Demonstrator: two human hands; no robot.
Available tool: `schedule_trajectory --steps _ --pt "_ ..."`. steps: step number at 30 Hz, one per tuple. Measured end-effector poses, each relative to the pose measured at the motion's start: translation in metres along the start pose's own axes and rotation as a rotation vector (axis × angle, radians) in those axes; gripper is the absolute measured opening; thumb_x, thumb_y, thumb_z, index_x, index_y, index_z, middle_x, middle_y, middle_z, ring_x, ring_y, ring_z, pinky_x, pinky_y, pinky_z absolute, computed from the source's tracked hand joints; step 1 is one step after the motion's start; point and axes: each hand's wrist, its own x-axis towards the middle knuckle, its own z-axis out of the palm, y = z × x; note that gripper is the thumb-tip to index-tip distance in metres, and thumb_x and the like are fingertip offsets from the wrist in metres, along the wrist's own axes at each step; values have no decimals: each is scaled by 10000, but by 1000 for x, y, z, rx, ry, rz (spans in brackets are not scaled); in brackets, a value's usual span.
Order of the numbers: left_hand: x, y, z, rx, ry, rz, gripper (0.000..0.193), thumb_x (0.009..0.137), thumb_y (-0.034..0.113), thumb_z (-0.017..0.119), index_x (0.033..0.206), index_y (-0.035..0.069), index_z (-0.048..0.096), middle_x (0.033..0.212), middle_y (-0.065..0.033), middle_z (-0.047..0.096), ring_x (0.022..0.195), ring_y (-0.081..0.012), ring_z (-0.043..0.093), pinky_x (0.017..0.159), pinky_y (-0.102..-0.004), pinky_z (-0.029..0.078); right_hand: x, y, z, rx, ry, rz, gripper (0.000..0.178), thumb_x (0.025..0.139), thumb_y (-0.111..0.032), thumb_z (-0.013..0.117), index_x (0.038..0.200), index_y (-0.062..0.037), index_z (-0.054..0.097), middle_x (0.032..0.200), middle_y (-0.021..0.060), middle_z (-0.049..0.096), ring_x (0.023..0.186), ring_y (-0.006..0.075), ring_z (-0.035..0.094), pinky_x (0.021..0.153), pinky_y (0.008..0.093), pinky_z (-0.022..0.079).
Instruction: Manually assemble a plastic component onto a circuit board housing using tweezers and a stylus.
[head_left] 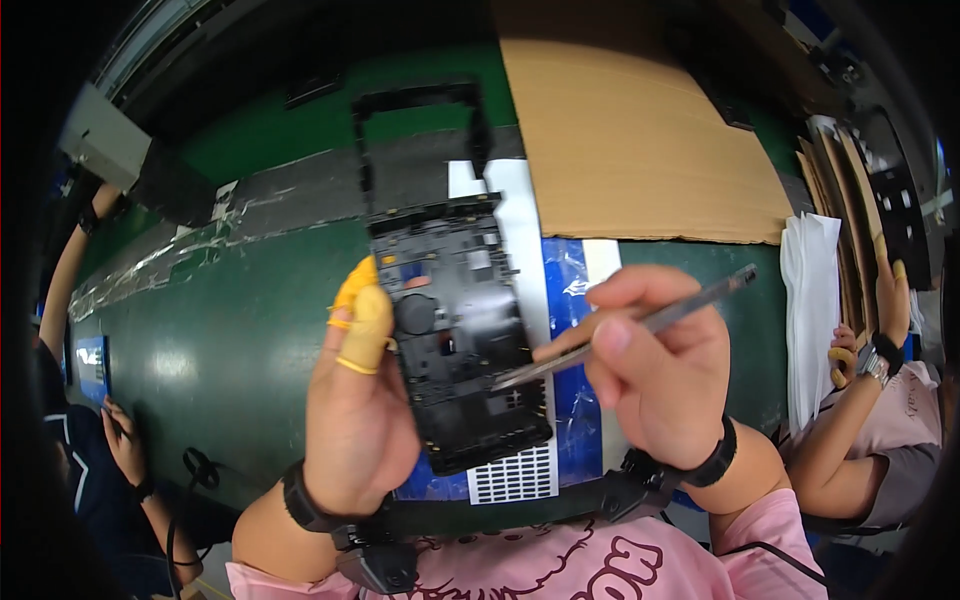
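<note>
My left hand (352, 425) grips the side of a black plastic device housing (465, 330), tilted up in front of me. Yellow finger cots (366, 330) cover fingertips of that hand. The housing's inner face shows ribs, a round black part and small metal-coloured spots, and an open black frame (415, 97) extends from its far end. Pinched between the fingers of my right hand (665, 385) is a pair of metal tweezers (690, 303). Their tips are at the lower right of the housing; whether they hold anything is too small to tell.
Under the housing lie a blue mat (577, 420) and a sheet of small labels (513, 480). A large cardboard sheet (640, 130) covers the far right. White foam sheets (812, 310) stand at the right, beside a co-worker's arm (835, 430). Another person's hand (125, 445) is at the left.
</note>
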Motion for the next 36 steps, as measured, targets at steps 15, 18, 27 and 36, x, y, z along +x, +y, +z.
schedule_trajectory --steps 15,18,27,36 --pt "-11 -1 3 -131 30 11 321 912 220 448 1200 82 409 1108 -77 517 974 -158 540 832 -314 475 -14 19 14 57 -82 -4 197 826 28 537 1020 58 515 862 99 601 768 109 586 669 207 465" --pt "-11 -2 3 11 16 5 437 908 349 421 1252 83 377 1150 -64 502 1028 -170 511 880 -319 432 -13 19 14 61 -72 -7 198 828 20 538 1021 55 517 842 97 609 717 82 568 609 188 447" --pt "-10 -5 -2 -160 12 1 318 909 212 456 1197 83 410 1112 -75 512 990 -157 527 845 -319 461 -14 20 15 -3 -35 14 182 826 1 550 1001 47 535 797 87 615 569 33 478 490 161 377" --pt "-9 -1 3 6 31 12 422 907 353 420 1230 83 398 1138 -62 507 1024 -171 513 876 -320 436 -11 21 18 -4 -29 3 176 822 -2 559 991 46 545 795 79 613 567 30 474 488 158 370"
